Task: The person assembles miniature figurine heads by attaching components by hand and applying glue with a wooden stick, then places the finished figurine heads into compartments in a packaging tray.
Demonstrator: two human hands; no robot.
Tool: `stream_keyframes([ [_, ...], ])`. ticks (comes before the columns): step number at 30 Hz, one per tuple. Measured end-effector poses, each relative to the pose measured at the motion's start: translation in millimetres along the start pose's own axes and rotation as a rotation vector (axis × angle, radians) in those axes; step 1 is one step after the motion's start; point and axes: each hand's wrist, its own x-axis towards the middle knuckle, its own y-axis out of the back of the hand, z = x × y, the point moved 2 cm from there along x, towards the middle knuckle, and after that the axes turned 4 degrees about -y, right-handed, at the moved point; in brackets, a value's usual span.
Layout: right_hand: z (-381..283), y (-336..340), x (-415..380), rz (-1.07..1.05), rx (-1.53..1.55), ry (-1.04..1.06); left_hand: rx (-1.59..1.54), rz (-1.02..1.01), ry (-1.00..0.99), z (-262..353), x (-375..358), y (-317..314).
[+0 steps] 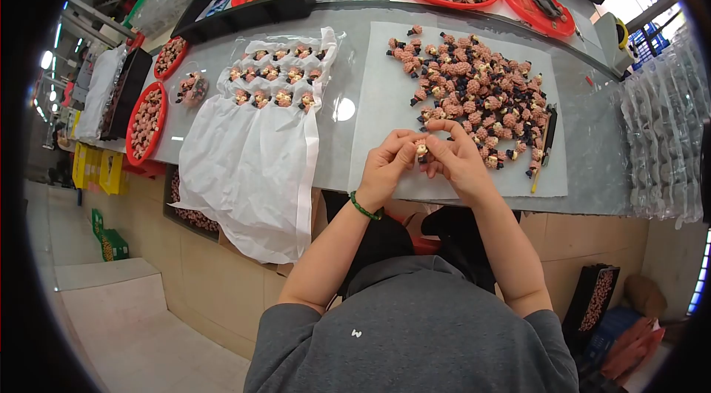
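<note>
Grey shirt [415, 334] below; left hand [385, 166] and right hand [458, 158] pinch one small pink piece [421, 149] between their fingertips, just before the pile [474, 89].

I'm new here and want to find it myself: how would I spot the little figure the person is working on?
Start at the white sheet on the grey table, under the big pile of pink figures. Near the sheet's front edge, the left hand and right hand meet. The figure pinched between their fingertips is the only one lifted clear of the pile.
</note>
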Motion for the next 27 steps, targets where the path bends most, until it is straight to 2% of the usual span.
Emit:
stream_keyframes([
  [2,7.0,-1.9,1.1,0.154,0.137,-0.014,0.188,-0.11,-0.046,1.5,-0.2,-0.3],
  [3,9.5,-5.0,0.5,0.152,0.138,-0.015,0.189,-0.109,-0.045,1.2,-0.5,-0.7],
  [6,17.6,-13.3,-5.0,0.187,0.349,0.031,0.001,0.069,0.001,-1.3,-1.6,0.5],
  [10,34.2,-14.5,-6.9,0.267,0.268,0.183,0.028,0.069,0.039,0.5,-1.2,3.2],
  [19,36.3,-11.9,-8.6,0.28,0.238,0.197,-0.057,0.086,0.088,-1.7,0.9,3.4],
  [27,38.1,-12.2,-9.0,0.27,0.247,0.19,0.049,0.102,0.098,-1.0,-0.4,4.7],
])
